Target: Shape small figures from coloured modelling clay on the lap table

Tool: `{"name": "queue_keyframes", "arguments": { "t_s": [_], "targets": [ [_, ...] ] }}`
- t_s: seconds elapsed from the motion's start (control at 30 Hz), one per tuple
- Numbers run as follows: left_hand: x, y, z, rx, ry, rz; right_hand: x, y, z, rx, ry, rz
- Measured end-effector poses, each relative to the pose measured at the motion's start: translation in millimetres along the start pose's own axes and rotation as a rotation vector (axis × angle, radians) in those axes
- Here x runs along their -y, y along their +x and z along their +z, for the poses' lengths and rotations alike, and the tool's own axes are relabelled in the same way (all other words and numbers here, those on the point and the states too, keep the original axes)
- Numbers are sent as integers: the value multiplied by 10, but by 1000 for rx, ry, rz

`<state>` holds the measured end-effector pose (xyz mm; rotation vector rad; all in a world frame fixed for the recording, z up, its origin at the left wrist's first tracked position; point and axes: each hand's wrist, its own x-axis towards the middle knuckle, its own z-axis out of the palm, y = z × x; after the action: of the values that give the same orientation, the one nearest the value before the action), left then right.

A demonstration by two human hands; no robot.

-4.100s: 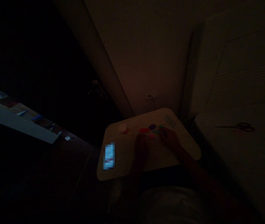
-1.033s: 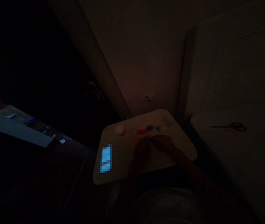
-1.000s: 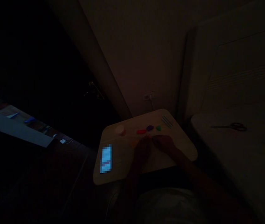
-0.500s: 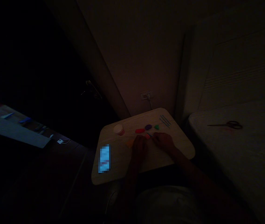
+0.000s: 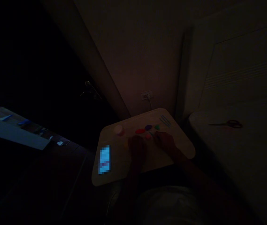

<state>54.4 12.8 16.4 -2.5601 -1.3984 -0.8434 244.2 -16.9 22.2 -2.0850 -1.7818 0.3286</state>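
Pale wood is seen on the small table (image 5: pixel 121 162), over which two forearms are stretched. The left hand (image 5: pixel 137 148) is held low over the tabletop, its back turned up and its forearm raised almost straight from below; whether its fingers are spread or closed on something cannot be told in the gloom and blur. The right hand (image 5: pixel 165 140) is brought in slantwise from the lower right, and one thin tool (image 5: pixel 151 134) is pinched in its narrowed fingers, the tip pointed toward one pink lump (image 5: pixel 148 137) between the hands; whether they touch cannot be told. Beyond the hands, three more lumps are laid in a row: one red lump (image 5: pixel 140 131), one purple lump (image 5: pixel 148 127) and one green lump (image 5: pixel 157 127). One orange piece (image 5: pixel 126 144) is partly covered by the left hand. Farther off are placed thin sticks (image 5: pixel 165 121), their count blurred, one round tub (image 5: pixel 118 130) and one lit phone (image 5: pixel 104 160). On a separate surface at right, one pair of scissors (image 5: pixel 234 124) is set.
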Motion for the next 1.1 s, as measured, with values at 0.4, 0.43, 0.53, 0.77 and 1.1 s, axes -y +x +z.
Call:
{"name": "queue_keyframes", "arguments": {
  "t_s": [0.4, 0.43, 0.53, 0.77, 1.1],
  "targets": [
    [65, 8, 59, 22, -344, -135, -15, 3, -1, -19, 1, -3],
    [76, 11, 67, 3, -355, -154, -12, 1, -7, -16, 5, -4],
    [84, 18, 63, -37, -345, -179, -6, -1, -21, 4, 9, 5],
    [67, 4, 23, 127, -370, 55, -29, 16, -10, -11, 91, 31],
    [148, -16, 99, 224, -408, 152, -24, -13, -63, -17, 145, 2]
  ]
}}
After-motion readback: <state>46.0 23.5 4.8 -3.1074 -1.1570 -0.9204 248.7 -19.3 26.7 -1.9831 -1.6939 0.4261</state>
